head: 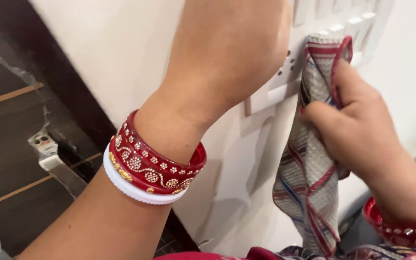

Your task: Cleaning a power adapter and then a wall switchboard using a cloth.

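While the right hand (pixel 357 130) presses a checked cloth (pixel 309 159) to a wall switch plate (pixel 285 82), the left hand (pixel 227 53) rests flat against the wall (pixel 121 48).

Head view: right grip clenched on the cloth, thumb and fingers pinching its upper fold; the cloth's top edge touches the white switch plate just above the grip, and the rest hangs loose below it, grey with red and blue stripes. Left hand lies to the left of the cloth with its back to the camera, fingers hidden, so its grip cannot be told. Red and white bangles (pixel 152 166) ring the left wrist; red bangles (pixel 403 231) ring the right. Dark wood panelling (pixel 10 144) stands left of the wall.
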